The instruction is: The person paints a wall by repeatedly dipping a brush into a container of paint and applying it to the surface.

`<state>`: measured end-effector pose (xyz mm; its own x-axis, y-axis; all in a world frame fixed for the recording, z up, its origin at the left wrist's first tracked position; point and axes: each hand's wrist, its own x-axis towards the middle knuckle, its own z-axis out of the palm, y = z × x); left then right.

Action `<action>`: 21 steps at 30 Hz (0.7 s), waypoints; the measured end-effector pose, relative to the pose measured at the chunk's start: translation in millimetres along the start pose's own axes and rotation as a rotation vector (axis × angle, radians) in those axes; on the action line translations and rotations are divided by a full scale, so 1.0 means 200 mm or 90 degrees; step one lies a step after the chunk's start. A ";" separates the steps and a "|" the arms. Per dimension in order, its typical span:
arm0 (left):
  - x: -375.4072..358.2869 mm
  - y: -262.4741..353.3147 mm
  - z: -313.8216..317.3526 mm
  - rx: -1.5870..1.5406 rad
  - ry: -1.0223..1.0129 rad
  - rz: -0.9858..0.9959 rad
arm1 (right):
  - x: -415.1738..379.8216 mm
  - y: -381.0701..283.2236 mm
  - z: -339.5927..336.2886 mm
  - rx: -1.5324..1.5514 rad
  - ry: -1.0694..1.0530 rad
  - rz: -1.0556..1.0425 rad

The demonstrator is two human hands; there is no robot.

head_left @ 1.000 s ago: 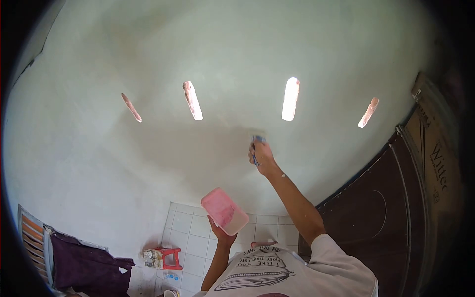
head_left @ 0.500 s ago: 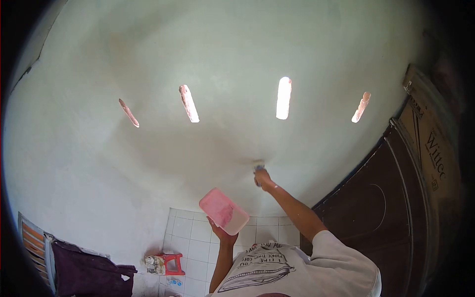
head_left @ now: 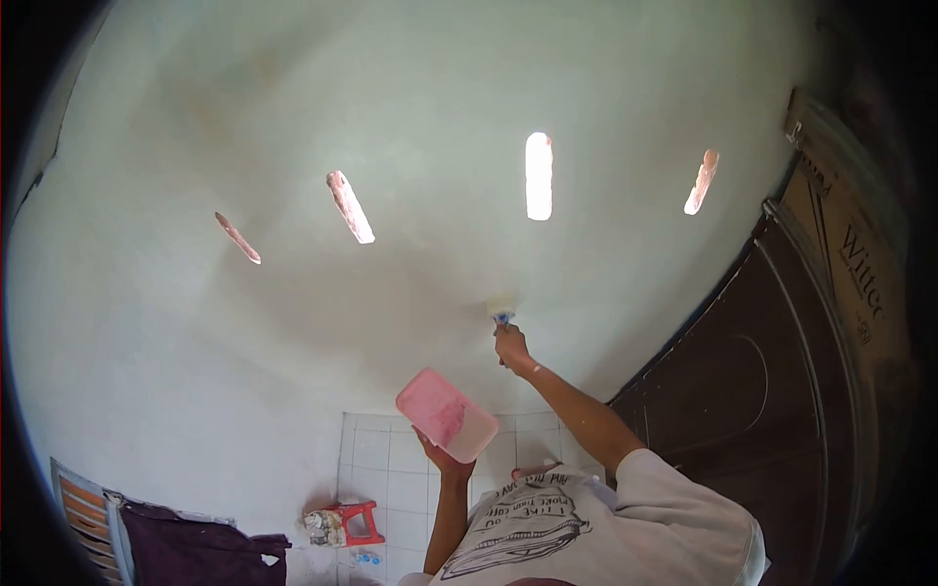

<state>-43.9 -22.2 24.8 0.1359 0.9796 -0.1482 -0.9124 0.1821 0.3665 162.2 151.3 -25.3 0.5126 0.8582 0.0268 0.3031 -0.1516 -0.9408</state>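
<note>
My right hand (head_left: 511, 347) is wrapped round the blue handle of a paintbrush (head_left: 501, 307), whose pale bristles point up against the wall (head_left: 410, 303). Lower and to the left, my left hand (head_left: 447, 455) holds a pink plastic tub (head_left: 422, 396) from below, its fingers partly hidden behind it. The tub is tilted so that its inside shows, with pale paint at the lower right end and pink wall above.
Narrow bright slots (head_left: 538, 176) pierce the wall above. A dark brown door (head_left: 723, 391) and a cardboard box (head_left: 850, 254) stand on the right. White tiles (head_left: 405, 488), a red stool (head_left: 363, 523) and a dark cloth (head_left: 195, 547) lie below left.
The brush has moved slightly up, and its bristles and handle now show more plainly. The view has tilted a little. My left hand still holds the tub.
</note>
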 end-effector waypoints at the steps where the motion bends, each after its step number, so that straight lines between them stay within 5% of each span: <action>1: 0.01 0.00 -0.03 -0.013 -0.017 -0.001 | 0.01 0.00 -0.01 0.113 -0.067 0.158; 2: 0.01 -0.01 -0.07 -0.029 -0.033 -0.003 | 0.03 -0.01 -0.02 0.224 -0.131 0.317; 4: -0.04 0.01 -0.04 0.023 -0.034 0.006 | 0.10 -0.28 -0.10 0.270 -0.136 0.160; 7: -0.04 -0.01 -0.05 0.029 -0.016 -0.003 | -0.11 -1.20 -0.47 0.368 -0.169 0.037; 9: -0.01 -0.01 -0.08 -0.004 0.010 -0.021 | -0.09 -1.35 -0.52 0.337 -0.187 -0.028; 11: 0.00 -0.03 -0.10 0.053 -0.010 -0.005 | -0.08 -1.34 -0.49 0.354 -0.112 -0.096; 13: -0.01 -0.04 -0.08 0.050 -0.022 -0.001 | 0.11 -0.82 -0.23 0.258 -0.021 -0.268; 15: 0.00 -0.04 -0.05 0.037 -0.037 0.003 | 0.15 -0.23 0.03 0.289 0.010 -0.219; 17: -0.02 -0.03 -0.02 -0.009 -0.010 -0.018 | -0.08 -0.20 -0.11 0.160 -0.109 0.125; 20: -0.04 -0.02 0.03 0.016 -0.016 0.009 | -0.02 -0.14 -0.04 0.331 -0.217 0.296; 21: -0.05 -0.02 0.01 0.016 -0.009 0.008 | 0.07 -0.17 0.01 0.438 -0.237 0.235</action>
<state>-40.8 -32.5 26.0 0.1309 0.9828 -0.1302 -0.9038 0.1722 0.3917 157.9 168.1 6.1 0.1489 0.9359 -0.3193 -0.4460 -0.2247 -0.8664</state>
